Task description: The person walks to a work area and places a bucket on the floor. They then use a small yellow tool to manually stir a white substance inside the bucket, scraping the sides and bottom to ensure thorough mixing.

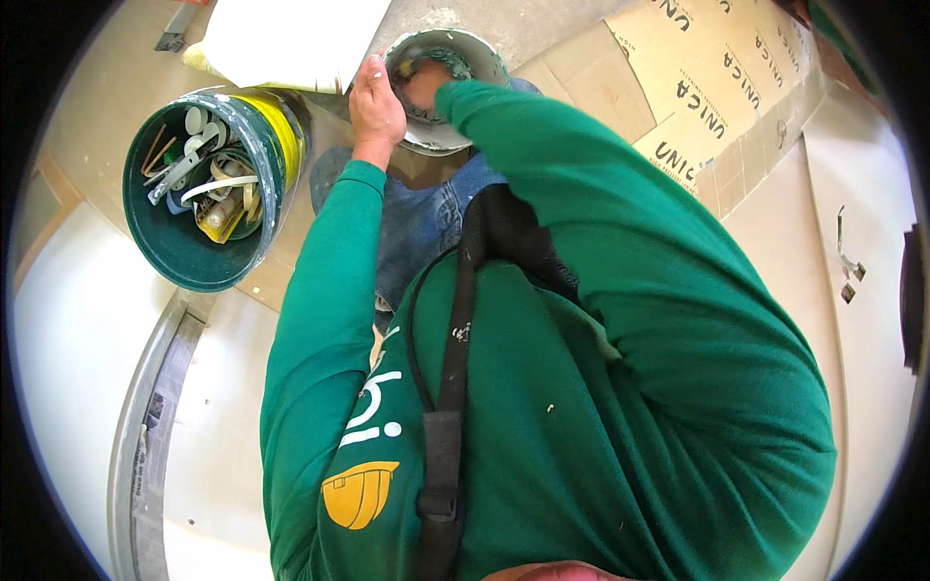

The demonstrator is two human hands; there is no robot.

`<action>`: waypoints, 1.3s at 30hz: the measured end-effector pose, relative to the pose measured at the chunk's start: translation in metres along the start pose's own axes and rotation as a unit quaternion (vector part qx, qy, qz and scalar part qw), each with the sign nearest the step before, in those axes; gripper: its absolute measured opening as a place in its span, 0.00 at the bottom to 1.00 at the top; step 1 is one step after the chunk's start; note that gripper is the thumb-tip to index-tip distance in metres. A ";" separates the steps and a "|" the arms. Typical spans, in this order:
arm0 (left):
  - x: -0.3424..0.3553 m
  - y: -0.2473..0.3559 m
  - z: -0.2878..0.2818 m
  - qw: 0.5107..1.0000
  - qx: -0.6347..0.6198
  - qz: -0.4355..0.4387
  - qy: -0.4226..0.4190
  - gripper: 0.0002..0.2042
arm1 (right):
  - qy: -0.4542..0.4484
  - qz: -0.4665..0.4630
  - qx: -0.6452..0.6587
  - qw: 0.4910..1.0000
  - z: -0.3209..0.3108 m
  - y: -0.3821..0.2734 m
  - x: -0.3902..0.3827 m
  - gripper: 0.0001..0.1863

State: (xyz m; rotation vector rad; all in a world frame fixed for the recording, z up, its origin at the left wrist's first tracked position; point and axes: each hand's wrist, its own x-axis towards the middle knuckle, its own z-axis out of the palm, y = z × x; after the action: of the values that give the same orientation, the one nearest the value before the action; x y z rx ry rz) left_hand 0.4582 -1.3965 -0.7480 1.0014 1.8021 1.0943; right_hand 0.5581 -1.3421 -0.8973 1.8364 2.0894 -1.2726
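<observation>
A pale bucket (490,64) smeared with whitish and green-grey residue stands in front of my knees. My left hand (376,111) holds its left side, fingers pressed together at the rim. Down inside the bucket, my right hand (424,85) is curled near the inner wall. Something small, partly yellowish, shows by its fingers, but I cannot make out what it is. To the left stands a dark green bucket (145,232) with a yellow band outside. Inside it lie several pale strips, a yellow-handled tool (221,221) and other loose pieces.
A white sheet or board (291,39) lies beyond my left hand. Printed brown cardboard (717,82) covers the floor at the right. Pale boards or walls flank me, with a metal-edged strip (126,426) at lower left. Small scraps (849,290) lie far right.
</observation>
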 end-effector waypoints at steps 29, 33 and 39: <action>-0.004 0.002 -0.004 1.000 0.018 -0.009 0.007 0.25 | 0.139 0.174 0.135 0.965 -0.013 -0.034 -0.031 0.28; 0.000 0.004 0.010 1.000 0.005 0.014 -0.004 0.25 | 0.044 -0.029 -0.090 0.995 -0.010 0.005 -0.003 0.21; -0.002 0.000 -0.002 1.000 0.020 -0.002 0.000 0.24 | 0.115 0.009 -0.033 0.993 -0.021 -0.027 -0.030 0.19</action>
State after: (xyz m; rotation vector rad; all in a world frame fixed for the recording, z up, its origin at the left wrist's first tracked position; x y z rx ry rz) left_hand 0.4571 -1.3994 -0.7468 1.0200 1.8321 1.0605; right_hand 0.5529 -1.3504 -0.8533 2.0545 2.1899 -1.0174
